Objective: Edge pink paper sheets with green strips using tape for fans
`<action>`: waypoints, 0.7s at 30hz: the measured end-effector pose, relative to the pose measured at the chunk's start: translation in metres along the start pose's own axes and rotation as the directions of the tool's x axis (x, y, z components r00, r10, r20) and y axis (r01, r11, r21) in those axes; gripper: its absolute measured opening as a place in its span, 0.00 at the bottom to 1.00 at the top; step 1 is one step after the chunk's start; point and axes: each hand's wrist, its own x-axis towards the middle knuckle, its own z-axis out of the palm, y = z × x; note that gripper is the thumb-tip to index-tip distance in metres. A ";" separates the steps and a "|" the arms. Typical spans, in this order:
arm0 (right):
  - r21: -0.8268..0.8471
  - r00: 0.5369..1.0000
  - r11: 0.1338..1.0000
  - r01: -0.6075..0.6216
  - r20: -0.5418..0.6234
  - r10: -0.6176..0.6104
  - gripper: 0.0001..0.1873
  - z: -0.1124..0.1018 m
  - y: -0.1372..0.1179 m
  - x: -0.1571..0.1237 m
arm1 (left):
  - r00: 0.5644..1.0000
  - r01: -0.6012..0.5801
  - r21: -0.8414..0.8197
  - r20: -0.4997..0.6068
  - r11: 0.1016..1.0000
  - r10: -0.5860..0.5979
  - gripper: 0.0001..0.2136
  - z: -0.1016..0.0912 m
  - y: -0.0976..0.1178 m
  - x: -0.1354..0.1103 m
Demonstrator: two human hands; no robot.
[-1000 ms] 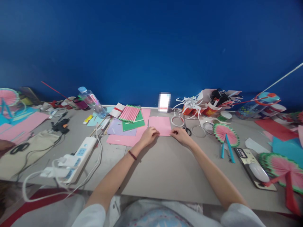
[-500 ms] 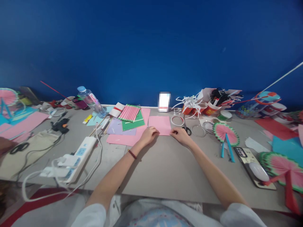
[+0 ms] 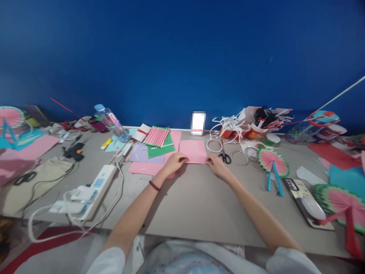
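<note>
A pink sheet of paper (image 3: 193,150) lies flat on the grey table in front of me. My left hand (image 3: 176,163) has its fingers curled and pinched at the sheet's near left corner. At the near right corner, my right hand (image 3: 217,166) pinches the edge between thumb and fingers. Both forearms rest low over the table. Just left of my left hand are a larger pink sheet (image 3: 142,168), a purple sheet (image 3: 137,154) and a green sheet (image 3: 155,152) with a pleated pink paper piece (image 3: 156,136) on it. Black-handled scissors (image 3: 225,158) lie beyond my right hand.
Left stand a white power strip (image 3: 98,186) with cables and a tilted water bottle (image 3: 112,123). Right are tape rolls (image 3: 213,145), cups of paper strips (image 3: 229,127), a watermelon-coloured paper fan (image 3: 273,161) and a phone (image 3: 293,190) under a mouse (image 3: 312,207). A blue wall rises behind.
My left hand has slid slightly left along the paper's near edge. My right hand has barely moved. A person's arm at the far left edge has left view.
</note>
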 end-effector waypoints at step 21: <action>0.034 0.998 0.999 -0.034 0.044 0.032 0.06 -0.007 0.005 -0.002 | 0.998 -0.012 0.033 0.065 0.999 0.010 0.06 -0.001 -0.014 0.000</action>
